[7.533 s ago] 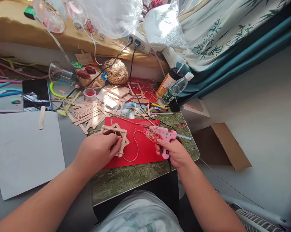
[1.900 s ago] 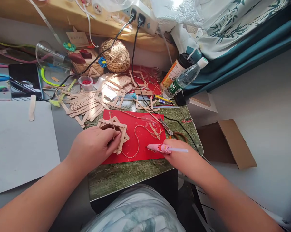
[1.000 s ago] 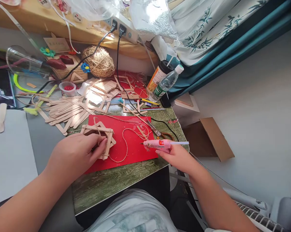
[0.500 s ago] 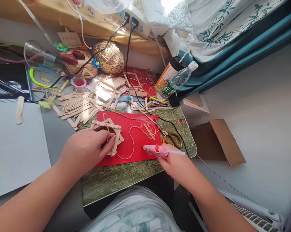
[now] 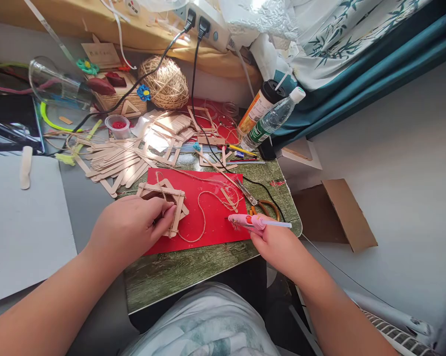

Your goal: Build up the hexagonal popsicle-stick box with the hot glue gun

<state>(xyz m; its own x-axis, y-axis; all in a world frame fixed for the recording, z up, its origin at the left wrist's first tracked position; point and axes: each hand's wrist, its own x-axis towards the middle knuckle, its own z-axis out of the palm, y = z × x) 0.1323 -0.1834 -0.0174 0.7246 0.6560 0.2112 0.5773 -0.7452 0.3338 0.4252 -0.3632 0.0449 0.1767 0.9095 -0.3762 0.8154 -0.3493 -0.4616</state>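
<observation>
My left hand (image 5: 132,226) is closed on a frame of popsicle sticks (image 5: 167,194) wound with twine, pressing it onto a red sheet (image 5: 211,212). A loose loop of twine (image 5: 204,217) trails from the frame across the sheet. My right hand (image 5: 278,242) grips a pink glue gun (image 5: 250,222) at the sheet's right edge, its nozzle pointing left and a glue stick jutting out to the right. Orange-handled scissors (image 5: 262,203) lie just behind the gun.
A pile of popsicle sticks (image 5: 115,160) lies behind the sheet, with a twine ball (image 5: 165,84), a small red-filled cup (image 5: 119,126), a water bottle (image 5: 270,121) and an orange bottle (image 5: 260,105) further back. White paper (image 5: 22,222) lies left. A cardboard piece (image 5: 348,212) sits right of the green table (image 5: 193,267).
The glue gun has risen slightly and shifted right, close to the scissors. My left hand stays on the stick frame.
</observation>
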